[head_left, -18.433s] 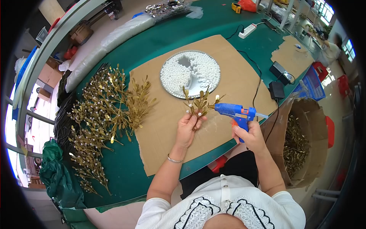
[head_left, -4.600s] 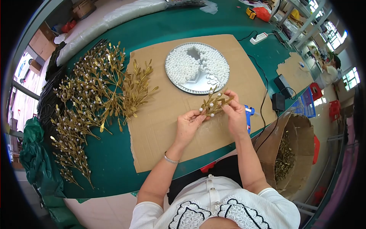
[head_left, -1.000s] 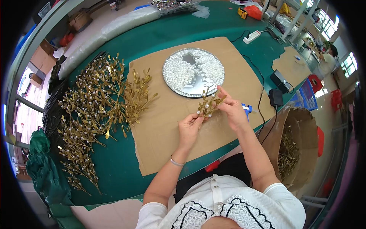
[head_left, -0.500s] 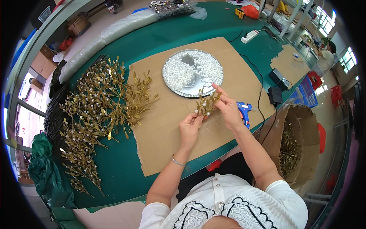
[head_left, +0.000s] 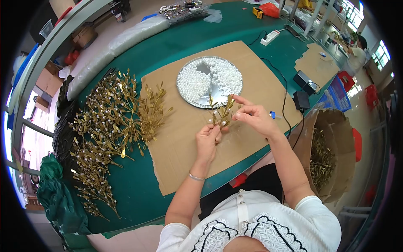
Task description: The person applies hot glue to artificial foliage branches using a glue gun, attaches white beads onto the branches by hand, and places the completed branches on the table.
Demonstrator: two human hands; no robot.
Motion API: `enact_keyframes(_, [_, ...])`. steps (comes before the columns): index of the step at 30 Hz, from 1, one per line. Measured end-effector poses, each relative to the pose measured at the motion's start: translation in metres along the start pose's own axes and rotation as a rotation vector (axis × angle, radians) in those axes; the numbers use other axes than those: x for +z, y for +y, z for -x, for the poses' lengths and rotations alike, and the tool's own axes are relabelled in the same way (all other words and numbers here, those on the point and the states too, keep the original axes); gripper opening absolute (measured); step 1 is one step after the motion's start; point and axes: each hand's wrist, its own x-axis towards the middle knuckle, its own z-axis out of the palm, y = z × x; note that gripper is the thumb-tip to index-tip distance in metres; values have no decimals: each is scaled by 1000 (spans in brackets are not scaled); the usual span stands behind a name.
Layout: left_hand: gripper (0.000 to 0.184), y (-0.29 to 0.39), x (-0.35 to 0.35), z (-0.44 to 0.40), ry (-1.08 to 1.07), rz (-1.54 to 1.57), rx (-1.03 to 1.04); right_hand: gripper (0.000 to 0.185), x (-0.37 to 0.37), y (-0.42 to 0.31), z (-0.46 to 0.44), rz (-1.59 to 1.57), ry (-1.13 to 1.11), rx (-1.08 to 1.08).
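1. Sprig, gold-leaved with pearls [head_left: 221,115]: held upright, just nearer the wearer than the round tray [head_left: 216,91]; stem pinched between thumb and fingers of left hand [head_left: 207,140].
2. Right hand [head_left: 257,120]: forefinger extended, thumb apart from it, at the sprig's leaf tips; contact cannot be told.
3. Step, as judged: leaves being arranged or checked; light fingertip handling and a steady stem grip are called for.
4. Round tray: filled with loose white pearls [head_left: 224,71], bare patches showing; set on cardboard sheet [head_left: 176,147].
5. Blue glue gun [head_left: 273,114]: right of the tray, mostly hidden behind the right hand.
6. Pearled branches [head_left: 100,136]: heaped left of the tray.
7. Carton [head_left: 343,153]: right of and below the tray; gold-leaved pieces [head_left: 321,164] contained.
8. Blue basket [head_left: 339,100]: right of the tray; contents unclear.
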Motion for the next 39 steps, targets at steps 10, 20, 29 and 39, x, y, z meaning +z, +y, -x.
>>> enact_keyframes(10, [11,4,-2,0,-91,77,-72,67,-6,-13,-16,174,66,-162])
enact_keyframes(20, [12,4,-2,1,-182,110,-202,43,-30,-23,-46,501,-385,-181])
enact_keyframes(29, [9,3,-1,1,-163,84,-198,21,-30,-18,-48,501,-494,-4])
enact_keyframes(39, [8,2,0,1,-137,76,-160,14,-27,-1,-49,529,-523,-263])
